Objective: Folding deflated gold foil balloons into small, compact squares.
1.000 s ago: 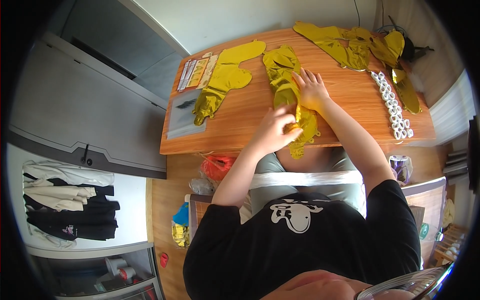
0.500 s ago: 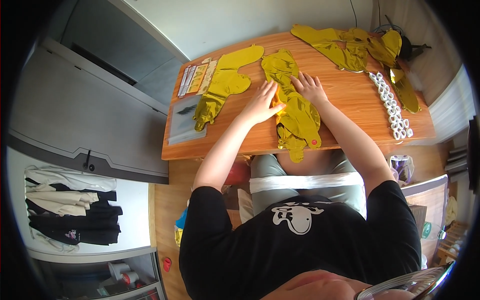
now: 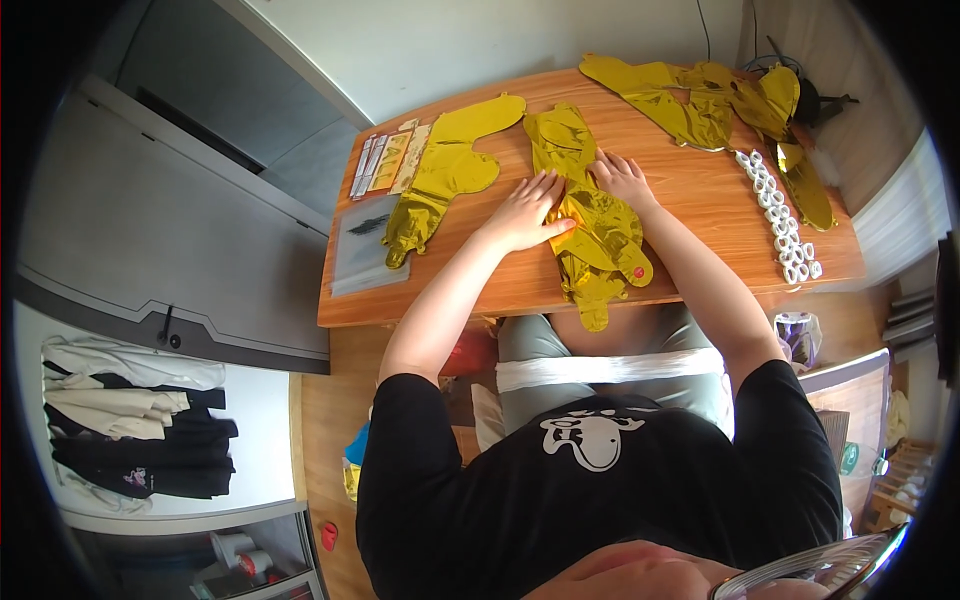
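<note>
A deflated gold foil balloon (image 3: 602, 240) lies lengthwise in front of me, wrinkled, its lower end hanging over the table's near edge. A round red mark shows near that end. My left hand (image 3: 530, 212) rests on its left edge, fingers stretched out and thumb reaching over the foil. On the opposite side, my right hand (image 3: 622, 180) lies flat with fingers extended, the tips touching the balloon's right edge. Another flat gold foil balloon (image 3: 455, 165) lies to the left, and more gold foil (image 3: 690, 105) is spread at the far right.
The wooden table (image 3: 480, 280) carries small white rolls (image 3: 775, 210) in rows at the right. Flat printed packets (image 3: 385, 160) and a clear plastic sleeve (image 3: 365, 250) lie at the left. A dark cabled object (image 3: 815, 105) stands in the far right corner.
The lower part of the middle balloon has shifted right, its red mark swinging outward. My left hand has moved slightly down along the foil, and the view has tilted a little.
</note>
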Demonstrator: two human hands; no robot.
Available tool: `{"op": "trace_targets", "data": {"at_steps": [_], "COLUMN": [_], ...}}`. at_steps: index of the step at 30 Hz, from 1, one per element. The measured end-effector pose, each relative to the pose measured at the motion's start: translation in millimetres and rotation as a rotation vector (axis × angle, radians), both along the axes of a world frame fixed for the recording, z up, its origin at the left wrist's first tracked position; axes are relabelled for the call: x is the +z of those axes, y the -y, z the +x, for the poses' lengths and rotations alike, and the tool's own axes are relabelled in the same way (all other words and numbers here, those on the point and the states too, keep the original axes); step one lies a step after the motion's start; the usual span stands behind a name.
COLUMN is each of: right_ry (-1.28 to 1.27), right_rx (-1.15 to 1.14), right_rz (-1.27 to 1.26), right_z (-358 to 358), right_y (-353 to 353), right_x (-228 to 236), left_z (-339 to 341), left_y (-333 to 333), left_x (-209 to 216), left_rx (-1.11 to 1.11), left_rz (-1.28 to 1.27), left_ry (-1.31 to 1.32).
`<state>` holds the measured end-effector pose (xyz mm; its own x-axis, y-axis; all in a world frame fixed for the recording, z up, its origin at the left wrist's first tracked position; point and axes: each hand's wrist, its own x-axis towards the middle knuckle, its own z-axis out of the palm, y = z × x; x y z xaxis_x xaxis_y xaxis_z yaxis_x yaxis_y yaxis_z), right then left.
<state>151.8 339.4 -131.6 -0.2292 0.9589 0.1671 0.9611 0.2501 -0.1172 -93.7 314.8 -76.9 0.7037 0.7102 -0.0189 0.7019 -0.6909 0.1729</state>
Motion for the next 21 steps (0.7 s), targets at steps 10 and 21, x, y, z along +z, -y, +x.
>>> {"op": "trace_targets", "data": {"at_steps": [10,21], "right_ry": [-0.327,-0.281], "right_rx": [0.054,0.115], "right_rz": [-0.074,-0.071], "right_z": [14,15], "right_y": [18,31], "right_x": [40,58], "left_z": [-4,-5], "left_y": [-3,2], "left_x": [-1,-4], "left_rx": [0.014,0.021], "left_rz": [-0.058,0.022], "left_ry": [0.044,0.084]}}
